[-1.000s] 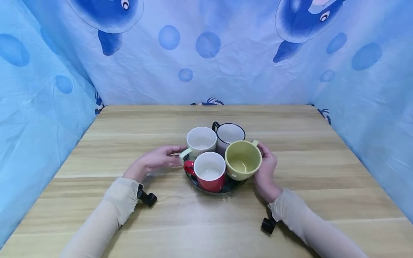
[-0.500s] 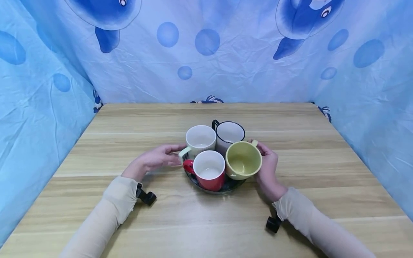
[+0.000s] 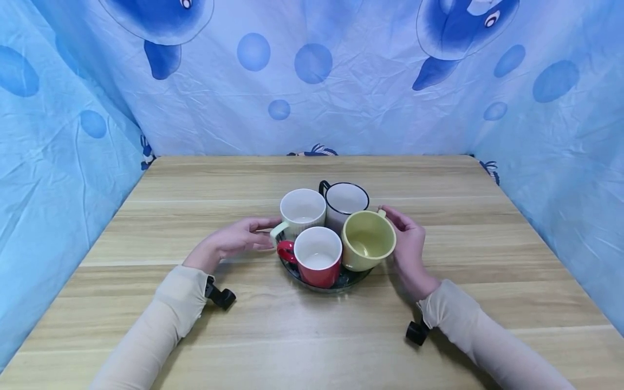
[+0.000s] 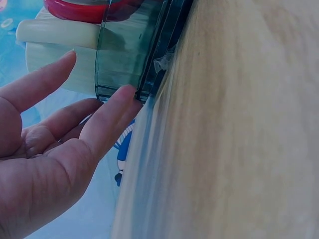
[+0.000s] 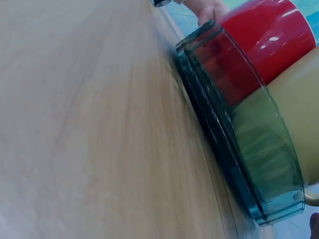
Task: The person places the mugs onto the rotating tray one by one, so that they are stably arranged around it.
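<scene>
Several mugs crowd together in a round, see-through dark green tray (image 3: 353, 278) in the head view: a red one (image 3: 319, 276), a pale green one (image 3: 302, 208), a grey one with a black rim (image 3: 336, 219) and a yellow one (image 3: 361, 261), which leans. At the tray's left side, my left hand (image 3: 236, 238) touches the clear wall (image 4: 124, 59) with fairly straight fingertips. My right hand (image 3: 410, 244) is beside the yellow mug, its extended fingers at the handle (image 5: 313, 198). Only a fingertip (image 5: 314, 226) shows in the right wrist view, slightly apart from that handle.
The tray stands on a wood-grain table (image 3: 312, 341). A blue curtain (image 3: 312, 108) printed with whales hangs behind and on both sides. Black wrist cameras (image 3: 221, 298) sit under both cuffs.
My right hand has shifted slightly right, and the yellow mug has turned a little, its handle now pointing farther back. My left hand stays at the tray's side.
</scene>
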The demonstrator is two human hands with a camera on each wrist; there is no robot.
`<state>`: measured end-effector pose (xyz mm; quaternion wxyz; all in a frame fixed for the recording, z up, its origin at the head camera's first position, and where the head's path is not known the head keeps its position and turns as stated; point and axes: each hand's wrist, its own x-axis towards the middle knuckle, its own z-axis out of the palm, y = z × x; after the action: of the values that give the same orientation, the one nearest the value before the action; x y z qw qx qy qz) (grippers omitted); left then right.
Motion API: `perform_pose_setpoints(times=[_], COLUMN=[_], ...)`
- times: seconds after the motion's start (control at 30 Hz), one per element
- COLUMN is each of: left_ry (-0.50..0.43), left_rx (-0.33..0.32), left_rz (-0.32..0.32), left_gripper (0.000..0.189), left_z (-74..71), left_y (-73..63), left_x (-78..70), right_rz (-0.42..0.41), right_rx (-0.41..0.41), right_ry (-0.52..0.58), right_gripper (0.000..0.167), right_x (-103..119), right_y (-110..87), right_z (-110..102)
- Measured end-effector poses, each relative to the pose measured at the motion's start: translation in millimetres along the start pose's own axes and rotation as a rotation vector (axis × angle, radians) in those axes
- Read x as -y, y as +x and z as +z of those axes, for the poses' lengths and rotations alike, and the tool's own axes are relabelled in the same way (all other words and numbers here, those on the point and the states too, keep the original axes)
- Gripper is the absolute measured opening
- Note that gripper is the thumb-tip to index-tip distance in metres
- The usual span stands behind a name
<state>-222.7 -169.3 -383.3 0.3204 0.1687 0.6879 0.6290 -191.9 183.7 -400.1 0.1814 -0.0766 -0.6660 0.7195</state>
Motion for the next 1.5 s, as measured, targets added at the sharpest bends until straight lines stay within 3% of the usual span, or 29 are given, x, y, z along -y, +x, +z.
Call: perform_pose_setpoints(times=[0.37,0.57,0.87,0.97,1.13,1.5], left_ry=[0.0,0.0,0.002,0.001,0.001,0.005], left_rx=[0.016,0.012,0.007,0.008,0.015,0.012], left_rz=[0.007,0.007,0.004,0.005,0.01,0.004], left_gripper=[0.067,0.068,0.068,0.068,0.069,0.068], left_z=[0.5,0.8,2.0,2.5,2.3,2.9], left_y=[2.2,2.4,2.3,1.7,2.0,0.8], left_x=[1.0,0.1,0.3,-0.2,0.6,-5.0], right_rz=[-0.159,-0.342,-0.578,-0.549,-0.418,-0.301], right_rx=[0.193,0.248,0.308,0.322,0.378,0.432], right_ry=[-0.273,-0.566,-0.814,-0.829,-0.759,-0.66], right_gripper=[0.025,0.018,0.02,0.021,0.022,0.024], right_x=[0,10,16,19,21,18], right_y=[19.9,27.8,27.9,28.6,32.1,39.4], right_z=[-15,-19,-16,-18,-23,-31])
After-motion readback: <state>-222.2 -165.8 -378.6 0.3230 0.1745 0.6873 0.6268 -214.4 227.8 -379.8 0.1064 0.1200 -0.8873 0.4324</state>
